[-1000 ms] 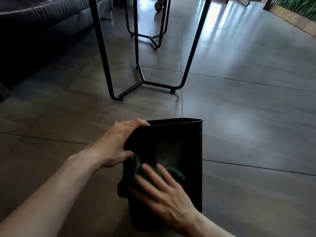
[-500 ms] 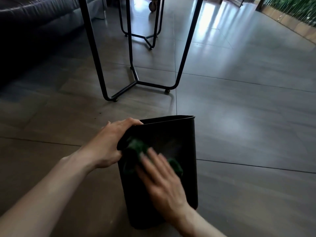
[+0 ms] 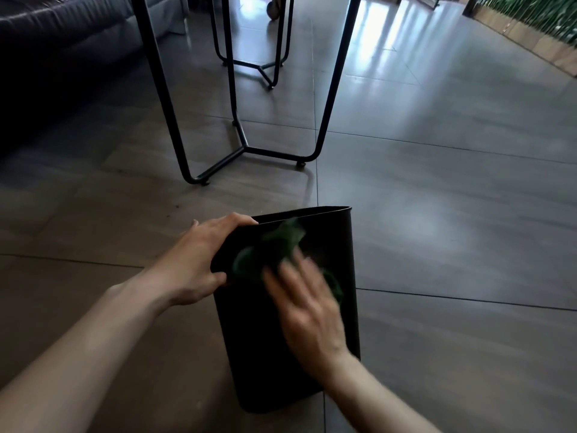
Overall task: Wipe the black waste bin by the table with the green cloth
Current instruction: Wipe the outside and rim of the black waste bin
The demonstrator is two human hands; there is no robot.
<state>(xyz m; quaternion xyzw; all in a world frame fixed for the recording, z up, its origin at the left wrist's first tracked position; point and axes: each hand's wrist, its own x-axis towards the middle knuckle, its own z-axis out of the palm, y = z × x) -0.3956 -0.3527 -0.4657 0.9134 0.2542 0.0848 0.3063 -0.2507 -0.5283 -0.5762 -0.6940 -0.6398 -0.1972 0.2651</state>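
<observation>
The black waste bin [image 3: 337,245] stands on the tiled floor in front of me, tilted a little toward me. My left hand [image 3: 199,260] grips its upper left rim and corner, fingers curled over the edge. My right hand [image 3: 306,307] lies flat with spread fingers on the bin's near side and presses the crumpled green cloth [image 3: 281,245] against it. The cloth reaches up close to the rim. My right hand is motion-blurred and covers part of the cloth.
Black metal table legs [image 3: 246,148] stand just beyond the bin, with a second frame [image 3: 262,65] farther back. A dark sofa [image 3: 62,42] runs along the left. A planter with greenery [image 3: 530,29] lines the far right. Glossy floor tiles spread to the right.
My right hand has slid the cloth upward along the bin's near side, from the middle toward the rim. My left hand has kept its grip on the rim.
</observation>
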